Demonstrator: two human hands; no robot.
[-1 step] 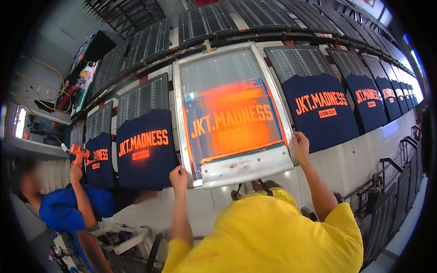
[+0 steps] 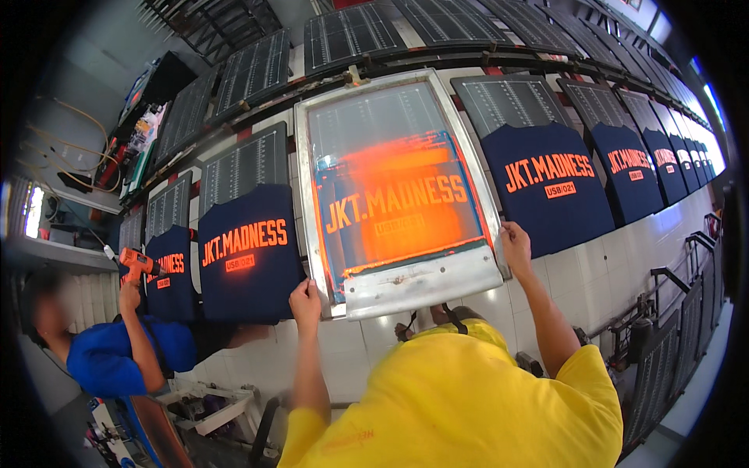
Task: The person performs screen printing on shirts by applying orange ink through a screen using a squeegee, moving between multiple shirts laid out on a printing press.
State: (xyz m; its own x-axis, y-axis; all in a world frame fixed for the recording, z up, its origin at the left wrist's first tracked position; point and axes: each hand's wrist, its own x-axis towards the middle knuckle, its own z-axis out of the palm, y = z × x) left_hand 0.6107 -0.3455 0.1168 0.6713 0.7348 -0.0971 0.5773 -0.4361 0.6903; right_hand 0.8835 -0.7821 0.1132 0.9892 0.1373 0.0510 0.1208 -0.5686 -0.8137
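Note:
A metal-framed printing screen (image 2: 470, 171) lies in front of me over a board of the printing table. Bright orange ink (image 2: 409, 162) is smeared on its mesh around block lettering. A bare metal plate (image 2: 421, 290) spans its near end. My left hand (image 2: 306, 304) is closed at the frame's near left corner, thumb upward. At the near right corner, my right hand (image 2: 516, 248) pinches the frame's edge. What the fingers do beneath the frame is hidden. Dark blue shirt pieces with orange lettering lie on both sides, one left (image 2: 251, 292) and one right (image 2: 550, 222).
More printed shirt pieces (image 2: 624, 187) continue along the row to the right. Grey boards (image 2: 355, 35) line the far side. At left, a co-worker in a blue shirt (image 2: 129, 359) holds an orange heat gun (image 2: 135, 263) near a shirt piece. Metal racks (image 2: 663, 366) stand at the right.

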